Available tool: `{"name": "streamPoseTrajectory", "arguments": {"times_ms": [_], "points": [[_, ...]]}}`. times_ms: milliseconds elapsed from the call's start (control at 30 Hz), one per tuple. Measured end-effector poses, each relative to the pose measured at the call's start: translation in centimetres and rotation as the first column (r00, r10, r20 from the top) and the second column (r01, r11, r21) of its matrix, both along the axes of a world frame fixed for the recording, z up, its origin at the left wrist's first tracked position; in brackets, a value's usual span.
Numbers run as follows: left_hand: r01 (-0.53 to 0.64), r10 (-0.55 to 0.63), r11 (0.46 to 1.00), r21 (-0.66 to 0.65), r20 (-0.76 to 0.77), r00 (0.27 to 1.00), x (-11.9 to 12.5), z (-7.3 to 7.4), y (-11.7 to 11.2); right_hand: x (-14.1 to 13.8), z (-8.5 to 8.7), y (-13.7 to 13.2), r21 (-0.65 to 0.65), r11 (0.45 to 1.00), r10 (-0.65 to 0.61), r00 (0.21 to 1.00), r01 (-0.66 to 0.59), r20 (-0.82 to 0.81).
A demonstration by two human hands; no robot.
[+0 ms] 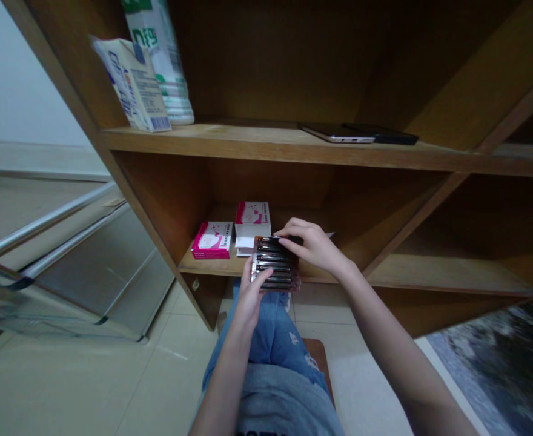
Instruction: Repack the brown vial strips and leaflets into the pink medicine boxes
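Both my hands hold a dark tray of silver-capped glass vials (274, 263) in front of the wooden shelf. My left hand (249, 297) grips its lower left edge, and my right hand (311, 244) pinches its top right corner from above. A thin white sheet (327, 235) sticks out behind that corner. Just behind the tray, a pink and white box (252, 219) sits on a white paper stack (244, 245). A second pink and white box (212, 240) lies to the left, apart from my hands.
Packaged cartons (132, 85) and a green-and-white package (157, 60) stand on the upper shelf, with two phones (357, 134) on its front. Metal-and-glass furniture (66, 254) stands at left, a dark rug (493, 369) at lower right. My denim-covered legs (266, 345) lie below.
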State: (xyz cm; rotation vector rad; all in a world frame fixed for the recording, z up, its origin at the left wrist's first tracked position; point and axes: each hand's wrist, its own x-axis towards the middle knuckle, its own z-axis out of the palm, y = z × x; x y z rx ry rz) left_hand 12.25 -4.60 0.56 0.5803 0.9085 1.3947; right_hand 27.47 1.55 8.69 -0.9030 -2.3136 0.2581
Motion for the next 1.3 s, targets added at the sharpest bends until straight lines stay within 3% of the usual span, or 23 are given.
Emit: {"name": "streamPoseTrajectory", "arguments": {"times_ms": [133,433,600,733,1167,1300], "points": [[0.008,-0.008,1.000,-0.011,0.030,1.000,-0.3,-0.1,0.2,-0.6,-1.2,-0.5,0.018,1.000,-0.011,0.998,0.012,-0.055],[0.002,0.005,0.999,-0.051,0.126,0.992,-0.7,-0.7,0.6,-2.4,-3.2,-2.1,0.242,0.967,-0.115,0.985,0.080,0.132],[0.033,-0.015,0.992,-0.119,0.149,0.989,-1.2,-0.9,0.8,-3.0,-4.2,-2.1,0.258,0.963,-0.122,0.979,0.077,0.163],[-0.016,0.030,0.987,-0.161,0.090,0.995,-1.4,-1.3,1.1,-3.5,-4.6,-2.5,0.248,0.967,-0.095,0.983,0.054,0.155],[-0.128,0.128,0.987,-0.095,-0.006,0.992,-2.2,-2.3,1.8,-4.4,-5.0,-3.3,0.220,0.975,-0.018,0.989,-0.015,0.147],[-0.075,0.077,0.989,-0.129,0.011,0.997,-2.6,-1.8,1.5,-4.3,-5.3,-3.3,0.237,0.971,-0.023,0.990,-0.010,0.136]]}}
